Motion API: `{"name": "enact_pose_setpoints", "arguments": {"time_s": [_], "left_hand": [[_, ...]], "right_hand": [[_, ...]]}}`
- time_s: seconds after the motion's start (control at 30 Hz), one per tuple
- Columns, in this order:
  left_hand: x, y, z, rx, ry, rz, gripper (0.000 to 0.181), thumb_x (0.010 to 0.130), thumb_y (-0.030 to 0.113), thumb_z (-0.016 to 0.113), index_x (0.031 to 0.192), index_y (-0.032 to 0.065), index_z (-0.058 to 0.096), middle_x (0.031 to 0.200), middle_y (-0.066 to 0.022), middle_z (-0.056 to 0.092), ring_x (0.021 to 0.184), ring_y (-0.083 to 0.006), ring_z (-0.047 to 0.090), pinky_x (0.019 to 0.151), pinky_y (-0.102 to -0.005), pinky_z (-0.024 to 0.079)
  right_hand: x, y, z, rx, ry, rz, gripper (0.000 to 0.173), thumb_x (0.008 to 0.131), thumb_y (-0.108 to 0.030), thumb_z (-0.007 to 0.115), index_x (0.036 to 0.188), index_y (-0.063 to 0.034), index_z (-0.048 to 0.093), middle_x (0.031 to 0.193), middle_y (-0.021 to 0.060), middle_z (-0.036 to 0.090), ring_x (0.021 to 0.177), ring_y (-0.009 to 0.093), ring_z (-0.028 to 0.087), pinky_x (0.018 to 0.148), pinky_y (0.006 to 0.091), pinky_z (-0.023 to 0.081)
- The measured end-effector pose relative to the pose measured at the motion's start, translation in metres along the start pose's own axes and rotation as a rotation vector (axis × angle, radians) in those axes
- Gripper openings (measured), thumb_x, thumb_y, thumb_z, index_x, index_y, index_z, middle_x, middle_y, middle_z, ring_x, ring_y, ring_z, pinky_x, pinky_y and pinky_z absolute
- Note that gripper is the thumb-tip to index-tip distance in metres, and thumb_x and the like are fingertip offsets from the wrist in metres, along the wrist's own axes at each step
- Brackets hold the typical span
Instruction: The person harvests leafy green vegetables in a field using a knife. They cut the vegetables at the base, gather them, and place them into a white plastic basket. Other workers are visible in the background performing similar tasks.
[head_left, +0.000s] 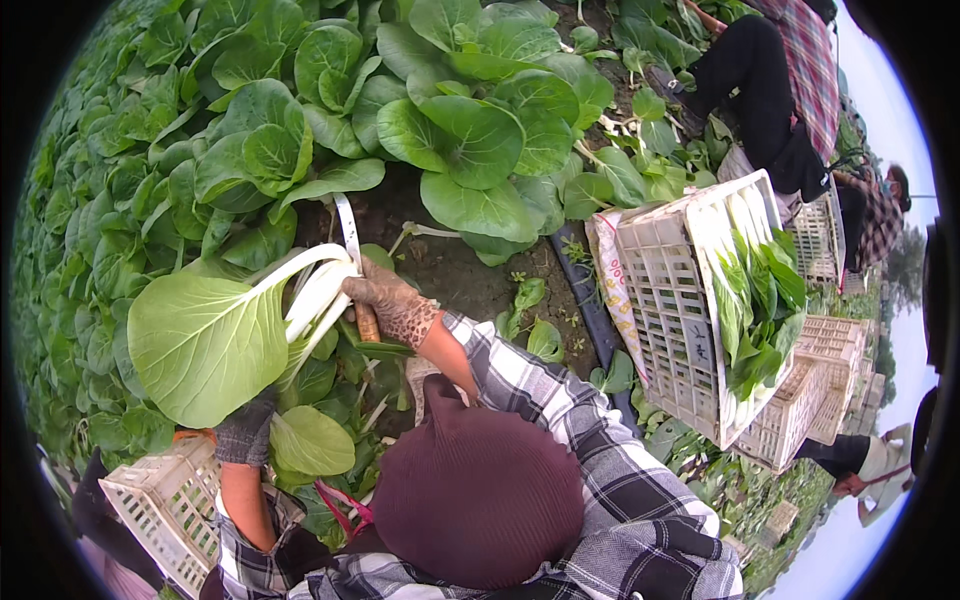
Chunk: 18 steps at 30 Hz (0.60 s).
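My right hand (390, 304), in a patterned, soiled glove, grips the wooden handle (367, 322) of a knife; its curved metal blade (346, 225) points up the picture. Against that hand and the blade lies the white stem base of a cut leafy green (319, 289), like bok choy, its large leaf (210, 337) spread to the left. My left hand (247, 431), in a grey knit glove, is under the leaves at lower left; its fingers are hidden by them. Uncut bok choy plants (472, 142) stand just above both hands.
A white plastic crate (660, 300) holding greens leans at right, a printed sack beside it. Another crate (169, 502) stands at lower left. Stacked crates (817, 375) lie farther right. A co-worker in a plaid shirt (802, 67) sits at upper right; other people are beyond. Bare soil shows between plants.
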<state>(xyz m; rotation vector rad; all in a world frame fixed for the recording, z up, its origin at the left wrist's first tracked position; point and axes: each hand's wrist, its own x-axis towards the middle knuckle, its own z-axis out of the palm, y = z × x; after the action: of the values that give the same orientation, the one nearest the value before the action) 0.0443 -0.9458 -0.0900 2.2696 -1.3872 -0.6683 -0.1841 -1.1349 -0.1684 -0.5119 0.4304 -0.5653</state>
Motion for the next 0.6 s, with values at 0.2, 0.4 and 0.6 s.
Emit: {"name": "enact_pose_setpoints", "arguments": {"time_s": [0.2, 0.4, 0.6], "left_hand": [[-0.054, -0.008, 0.014, -0.216, 0.132, -0.339, 0.044, 0.073, 0.002, 0.066, 0.117, 0.0018, 0.057, 0.11, -0.0136, 0.064, 0.096, -0.0237, 0.064, 0.084, -0.0336, 0.049], [-0.064, 0.04, -0.037, -0.261, 0.249, -0.177, 0.053, 0.071, -0.003, 0.065, 0.123, 0.0045, 0.055, 0.114, -0.0078, 0.062, 0.101, -0.017, 0.058, 0.091, -0.0296, 0.045], [-0.015, 0.075, -0.001, -0.691, -0.345, 0.126, 0.109, 0.062, 0.014, 0.083, 0.15, 0.0106, 0.019, 0.136, -0.0092, 0.046, 0.123, -0.0202, 0.046, 0.105, -0.0344, 0.035]], "right_hand": [[-0.021, -0.016, 0.0, -0.176, 0.153, -0.152, 0.064, 0.073, -0.02, 0.08, 0.127, -0.0009, 0.05, 0.108, 0.0034, 0.062, 0.097, 0.013, 0.058, 0.09, 0.0262, 0.045], [-0.045, -0.024, 0.033, -0.452, 0.014, 0.061, 0.058, 0.074, -0.008, 0.076, 0.127, -0.0043, 0.051, 0.106, 0.0011, 0.063, 0.091, 0.01, 0.059, 0.083, 0.0243, 0.049], [-0.042, -0.001, 0.088, -0.389, -0.138, 0.239, 0.06, 0.073, -0.02, 0.074, 0.127, -0.0056, 0.053, 0.094, 0.002, 0.064, 0.075, 0.01, 0.059, 0.069, 0.0234, 0.05]]}}
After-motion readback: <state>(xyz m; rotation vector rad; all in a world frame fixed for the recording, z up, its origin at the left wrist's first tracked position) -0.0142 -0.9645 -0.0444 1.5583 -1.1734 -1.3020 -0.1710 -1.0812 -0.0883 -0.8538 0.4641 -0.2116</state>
